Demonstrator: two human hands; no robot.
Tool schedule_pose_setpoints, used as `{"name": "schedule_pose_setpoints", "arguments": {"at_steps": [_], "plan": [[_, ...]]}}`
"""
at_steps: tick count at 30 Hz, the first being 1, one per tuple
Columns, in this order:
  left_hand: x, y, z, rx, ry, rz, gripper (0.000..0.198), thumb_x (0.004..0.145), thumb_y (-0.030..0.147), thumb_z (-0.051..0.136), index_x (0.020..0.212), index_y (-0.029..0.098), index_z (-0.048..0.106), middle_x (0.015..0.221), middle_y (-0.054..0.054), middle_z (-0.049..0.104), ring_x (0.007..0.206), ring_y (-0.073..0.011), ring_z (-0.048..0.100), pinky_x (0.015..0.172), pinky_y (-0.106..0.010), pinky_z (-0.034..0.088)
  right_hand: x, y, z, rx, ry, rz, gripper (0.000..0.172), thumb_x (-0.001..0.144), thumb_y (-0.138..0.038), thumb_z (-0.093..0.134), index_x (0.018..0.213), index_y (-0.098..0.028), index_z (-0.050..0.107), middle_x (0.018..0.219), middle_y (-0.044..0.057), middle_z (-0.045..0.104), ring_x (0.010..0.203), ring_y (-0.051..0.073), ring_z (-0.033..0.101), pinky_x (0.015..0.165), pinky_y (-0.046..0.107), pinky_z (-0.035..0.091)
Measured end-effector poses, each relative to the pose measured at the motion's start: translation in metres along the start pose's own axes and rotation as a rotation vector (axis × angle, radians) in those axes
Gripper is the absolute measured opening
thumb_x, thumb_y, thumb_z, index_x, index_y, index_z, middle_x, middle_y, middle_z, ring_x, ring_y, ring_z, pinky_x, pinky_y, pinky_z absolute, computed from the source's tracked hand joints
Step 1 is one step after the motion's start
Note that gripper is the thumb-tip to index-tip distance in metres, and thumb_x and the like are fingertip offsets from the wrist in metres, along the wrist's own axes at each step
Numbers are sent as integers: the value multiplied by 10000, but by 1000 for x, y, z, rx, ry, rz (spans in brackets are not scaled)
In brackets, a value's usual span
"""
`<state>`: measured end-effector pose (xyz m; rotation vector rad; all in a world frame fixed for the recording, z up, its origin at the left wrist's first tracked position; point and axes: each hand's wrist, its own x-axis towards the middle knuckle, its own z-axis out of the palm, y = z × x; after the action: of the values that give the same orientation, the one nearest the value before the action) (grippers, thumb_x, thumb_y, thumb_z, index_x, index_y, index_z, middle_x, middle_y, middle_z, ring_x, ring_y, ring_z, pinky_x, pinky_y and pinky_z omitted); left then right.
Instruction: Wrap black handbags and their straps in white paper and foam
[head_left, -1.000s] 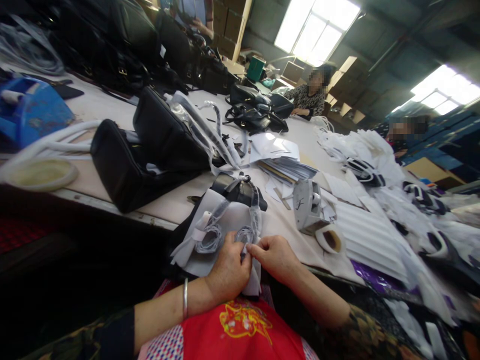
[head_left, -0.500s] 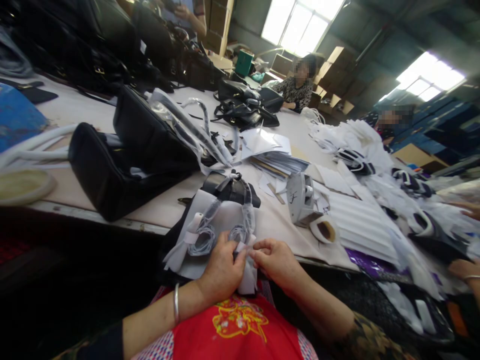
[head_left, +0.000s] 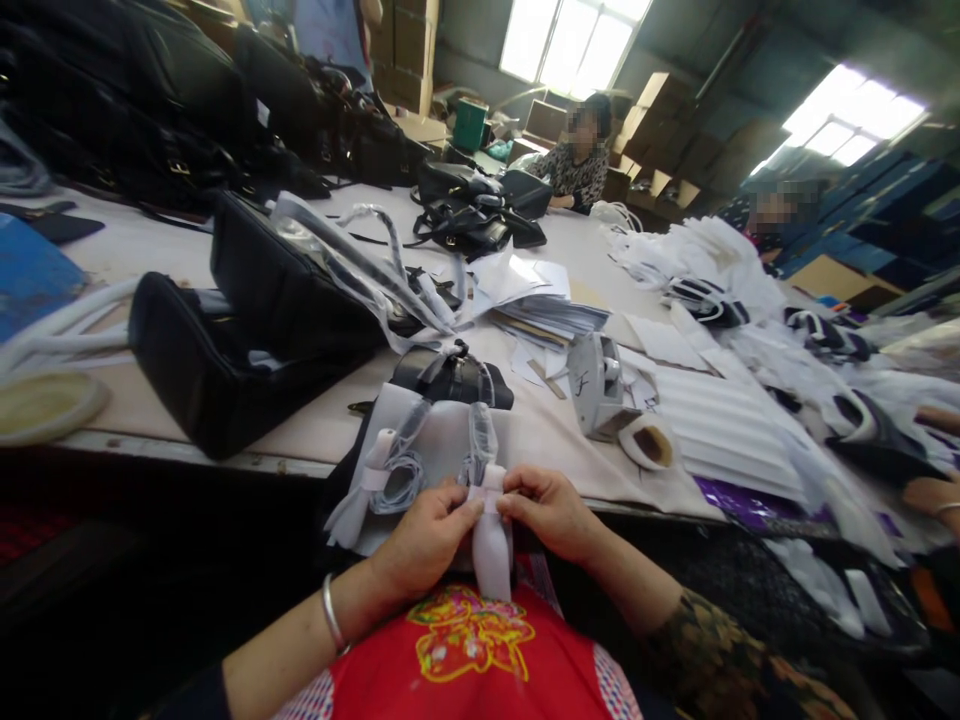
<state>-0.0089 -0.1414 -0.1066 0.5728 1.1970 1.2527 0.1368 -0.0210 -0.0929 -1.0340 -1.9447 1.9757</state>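
Observation:
A black handbag point(head_left: 474, 376) lies at the table edge in front of me, with a white sheet point(head_left: 448, 432) over its lower part. Its straps point(head_left: 481, 432) are covered in clear plastic. Low on the right strap is a white wrap point(head_left: 491, 545), banded by a narrow white strip. My left hand point(head_left: 427, 530) pinches the wrap's left side between thumb and fingers. From the right, my right hand point(head_left: 551, 512) pinches the same wrap. On the left strap another white wrap point(head_left: 371, 485) sits beside a coil of clear plastic point(head_left: 401, 483).
Larger black bags point(head_left: 247, 320) stand at the left. Papers point(head_left: 544, 300), a tape dispenser point(head_left: 600, 385) and a roll point(head_left: 646, 443) lie to the right, near a white foam stack point(head_left: 720, 440). Co-workers sit at the far side, and another person's hand point(head_left: 930, 495) shows at right.
The wrap on the right strap now hangs straight and shows more fully between my hands. My left hand has shifted slightly left and down, and the coil beside it is less visible.

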Motion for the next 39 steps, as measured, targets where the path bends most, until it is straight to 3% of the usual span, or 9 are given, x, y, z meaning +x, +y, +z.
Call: {"name": "schedule_pose_setpoints", "arguments": {"at_steps": [5, 13, 17, 21, 24, 26, 28, 31, 39], "plan": [[3, -11, 4, -436, -157, -47, 377, 798, 445, 758, 969, 111, 721, 814, -71, 699, 775, -178, 653, 795, -298, 517, 2, 11, -5, -28, -68, -130, 440, 804, -538, 682, 621, -163, 543, 565, -37, 510, 547, 92, 420, 544, 227, 344], [3, -15, 4, -401, -185, -51, 385, 821, 456, 734, 1008, 121, 703, 777, -47, 656, 735, -159, 618, 756, -293, 505, -8, 5, 1, -139, -71, -133, 220, 893, -350, 553, 845, -166, 663, 749, -1, 620, 696, 134, 526, 666, 245, 428], [0, -4, 6, -58, -61, 15, 375, 874, 490, 630, 988, 140, 703, 829, -47, 636, 728, -170, 587, 711, -303, 496, -16, 7, 1, -159, 141, -45, 263, 904, -396, 545, 833, -166, 652, 676, -9, 568, 628, 124, 484, 595, 229, 396], [-5, 11, 9, 507, 88, 234, 334, 957, 369, 475, 857, 145, 701, 924, -87, 631, 890, -225, 594, 858, -364, 492, -17, 12, 5, 45, 40, 51, 432, 884, -580, 573, 785, -160, 589, 579, -49, 433, 517, 89, 356, 483, 214, 288], [-11, 15, 8, 737, 108, 331, 229, 930, 255, 483, 1006, 152, 674, 1054, -121, 622, 1006, -255, 602, 954, -415, 488, -15, 15, 14, 176, 110, 69, 464, 818, -603, 660, 748, -154, 569, 572, -55, 416, 509, 77, 333, 470, 209, 266], [-16, 15, 5, 861, 114, 368, 305, 902, 235, 521, 1178, 152, 619, 1250, -167, 565, 1142, -291, 575, 1016, -452, 469, -13, 17, 19, 263, 155, 83, 461, 785, -586, 707, 733, -148, 574, 570, -52, 425, 509, 72, 338, 471, 205, 268], [-19, 15, 1, 950, 168, 383, 391, 911, 264, 522, 1282, 146, 560, 1327, -188, 513, 1203, -316, 546, 1039, -478, 458, -13, 19, 23, 328, 180, 95, 451, 771, -571, 730, 743, -144, 585, 567, -50, 440, 505, 71, 345, 471, 202, 274], [-21, 14, -1, 980, 202, 388, 404, 948, 295, 473, 1312, 129, 535, 1178, -165, 557, 1070, -287, 594, 969, -459, 508, -14, 20, 26, 342, 196, 92, 447, 780, -577, 720, 780, -144, 606, 571, -44, 462, 494, 74, 350, 466, 206, 295], [-14, 8, 5, 1044, 149, 485, 186, 943, 252, 472, 1030, 148, 600, 989, -106, 554, 862, -231, 581, 812, -387, 526, -18, 14, 32, 122, 270, -21, 440, 814, -586, 662, 768, -150, 631, 670, 2, 546, 578, 111, 412, 512, 226, 364]]}}
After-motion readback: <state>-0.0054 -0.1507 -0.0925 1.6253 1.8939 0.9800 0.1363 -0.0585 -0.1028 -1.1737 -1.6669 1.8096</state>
